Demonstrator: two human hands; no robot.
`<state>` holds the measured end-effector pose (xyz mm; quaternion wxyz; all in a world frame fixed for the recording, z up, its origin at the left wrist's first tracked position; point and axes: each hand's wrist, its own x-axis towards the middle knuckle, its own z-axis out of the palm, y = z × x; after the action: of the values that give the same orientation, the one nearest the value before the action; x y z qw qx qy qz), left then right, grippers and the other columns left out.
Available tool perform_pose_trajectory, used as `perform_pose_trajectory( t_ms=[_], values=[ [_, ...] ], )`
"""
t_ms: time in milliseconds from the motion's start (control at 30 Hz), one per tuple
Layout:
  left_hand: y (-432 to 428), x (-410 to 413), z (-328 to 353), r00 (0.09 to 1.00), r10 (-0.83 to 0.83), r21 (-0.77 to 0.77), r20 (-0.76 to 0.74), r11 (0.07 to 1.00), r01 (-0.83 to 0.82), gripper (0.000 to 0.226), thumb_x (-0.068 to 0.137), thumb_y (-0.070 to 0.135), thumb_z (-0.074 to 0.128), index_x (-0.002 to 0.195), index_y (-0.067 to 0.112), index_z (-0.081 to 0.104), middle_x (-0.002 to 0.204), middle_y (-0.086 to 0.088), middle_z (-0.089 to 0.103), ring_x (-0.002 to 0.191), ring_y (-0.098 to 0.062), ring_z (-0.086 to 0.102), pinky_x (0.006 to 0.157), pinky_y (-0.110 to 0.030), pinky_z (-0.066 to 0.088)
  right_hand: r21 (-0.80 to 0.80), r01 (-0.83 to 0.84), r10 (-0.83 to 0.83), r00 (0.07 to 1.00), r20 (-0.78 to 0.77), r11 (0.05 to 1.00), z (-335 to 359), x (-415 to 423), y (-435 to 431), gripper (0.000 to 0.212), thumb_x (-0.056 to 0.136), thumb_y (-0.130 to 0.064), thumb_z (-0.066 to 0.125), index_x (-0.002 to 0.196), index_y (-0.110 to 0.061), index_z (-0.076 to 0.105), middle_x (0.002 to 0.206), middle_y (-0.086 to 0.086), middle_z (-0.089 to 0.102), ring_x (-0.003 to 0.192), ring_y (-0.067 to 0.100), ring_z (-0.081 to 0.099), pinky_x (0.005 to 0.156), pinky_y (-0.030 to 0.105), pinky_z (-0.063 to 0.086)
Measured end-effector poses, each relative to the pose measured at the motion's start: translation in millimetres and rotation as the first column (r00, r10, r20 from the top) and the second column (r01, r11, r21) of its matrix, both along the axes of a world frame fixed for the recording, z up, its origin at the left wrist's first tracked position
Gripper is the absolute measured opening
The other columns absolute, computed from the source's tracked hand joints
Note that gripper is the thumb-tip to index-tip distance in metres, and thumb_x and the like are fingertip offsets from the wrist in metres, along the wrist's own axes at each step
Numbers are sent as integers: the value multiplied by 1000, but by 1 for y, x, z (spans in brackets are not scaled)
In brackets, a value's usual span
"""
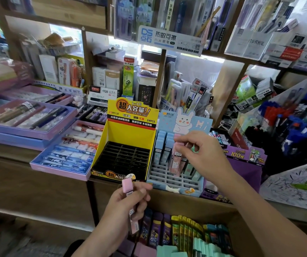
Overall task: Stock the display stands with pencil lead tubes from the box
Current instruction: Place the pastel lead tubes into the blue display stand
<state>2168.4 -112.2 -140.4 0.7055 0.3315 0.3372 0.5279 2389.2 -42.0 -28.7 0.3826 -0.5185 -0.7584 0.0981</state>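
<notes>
My right hand (199, 154) pinches the top of a pink lead tube (176, 160) standing in the grey slotted tray of the light blue bunny display stand (175, 180). Blue tubes (163, 145) fill the stand's back left slots, mint ones sit to the right. My left hand (128, 203) grips a second pink-capped lead tube (126, 185), held upright in front of the stands. The yellow display stand (130, 130) has a black slotted tray with no tubes in it. The cardboard box (238, 230) at the bottom holds purple, yellow, teal, mint and pink tubes.
Purple trays of pens (63, 156) lie left of the yellow stand on the wooden counter (19, 175). A purple display (245, 156) stands right of the blue stand. Shelves behind are packed with stationery; bins of blue and red pens (288, 117) sit at right.
</notes>
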Motion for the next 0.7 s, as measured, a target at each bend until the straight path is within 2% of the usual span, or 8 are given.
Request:
perform_pose_trajectory(
  t_ms=[233, 367, 533, 633, 700],
  values=[
    [0, 0, 0, 1000, -15, 5, -11, 1000, 15, 25, 81, 11, 66, 100, -5, 73, 74, -14, 60, 51, -14, 41, 41, -22, 28, 14, -6, 8, 996, -92, 1000, -2, -2, -1, 15, 86, -14, 82, 100, -19, 81, 89, -13, 72, 87, 0, 63, 78, 8, 45],
    [0, -1, -1, 1000, -8, -3, -13, 1000, 8, 27, 81, 11, 67, 101, -5, 72, 74, -14, 60, 51, -14, 41, 40, -21, 29, 34, -31, 31, 1000, 1, 999, -1, -8, 2, 13, 87, -15, 81, 99, -18, 81, 88, -12, 72, 87, 1, 61, 75, 9, 44],
    [0, -2, -2, 1000, -11, -2, -10, 1000, 11, 26, 82, 11, 67, 101, -5, 72, 75, -13, 60, 50, -13, 42, 41, -22, 28, 86, -25, 11, 988, 154, 996, -1, -4, 2, 13, 89, -11, 78, 102, -13, 81, 88, -12, 67, 88, -1, 55, 85, 8, 39],
    [1, -1, -1, 1000, -8, 3, -9, 1000, 8, 26, 81, 11, 67, 100, -6, 72, 74, -13, 60, 50, -13, 41, 41, -21, 28, 58, -3, -4, 993, 121, 998, -1, -1, 2, 15, 88, -13, 79, 103, -15, 81, 91, -8, 72, 91, 5, 60, 82, 7, 41],
    [1, 0, -1, 1000, 1, 6, -5, 1000, -1, 25, 80, 10, 66, 98, -6, 73, 72, -13, 60, 49, -13, 41, 40, -21, 29, 36, 3, -7, 993, 114, 999, -2, 0, 2, 16, 89, -14, 79, 104, -17, 80, 89, -14, 69, 90, -2, 58, 80, 5, 42]
  ],
)
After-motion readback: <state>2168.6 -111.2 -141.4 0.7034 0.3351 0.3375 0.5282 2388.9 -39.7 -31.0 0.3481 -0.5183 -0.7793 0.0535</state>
